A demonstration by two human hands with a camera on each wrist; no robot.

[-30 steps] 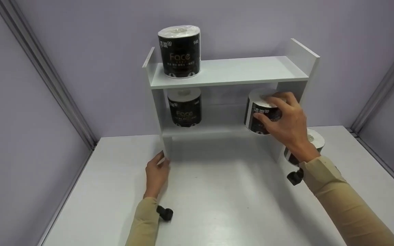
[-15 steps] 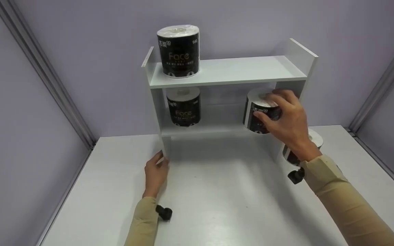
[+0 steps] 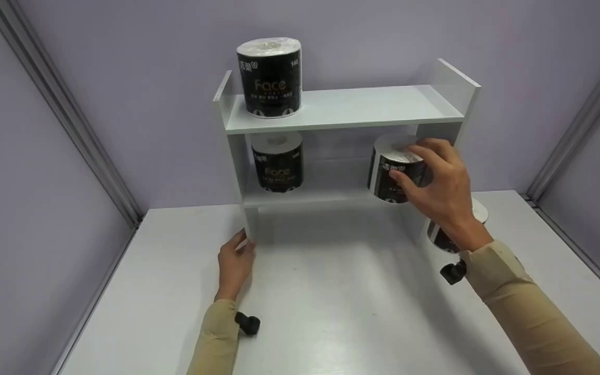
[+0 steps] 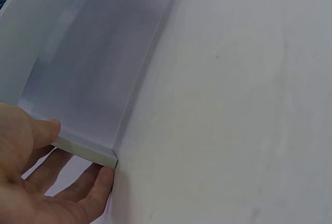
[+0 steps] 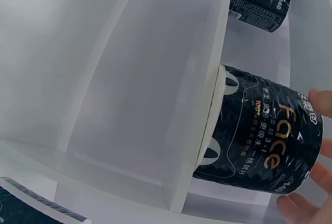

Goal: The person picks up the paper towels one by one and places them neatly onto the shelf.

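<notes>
A black-and-white wrapped toilet roll (image 3: 396, 179) stands upright at the right end of the white shelf's (image 3: 352, 107) middle board. My right hand (image 3: 443, 187) holds it near the top, fingers curled over the far rim, thumb on the front; the right wrist view shows the thumb (image 5: 320, 102) by the top edge and its base on the board's front edge. My left hand (image 3: 236, 265) grips the foot of the shelf's left side panel (image 4: 85, 151). Two more toilet rolls stand at the left end, one on the top board (image 3: 271, 83), one on the middle board (image 3: 278, 166).
Another toilet roll (image 3: 443, 239) stands on the white table (image 3: 321, 312) just outside the shelf's right panel, partly hidden by my right wrist. A pale wall (image 3: 185, 104) rises behind the shelf, and metal frame posts (image 3: 65, 104) stand at the sides.
My right thumb and fingers have slid slightly to the right relative to the toilet roll. The whole scene has drifted a little left in the head view; the left hand keeps its place on the panel.
</notes>
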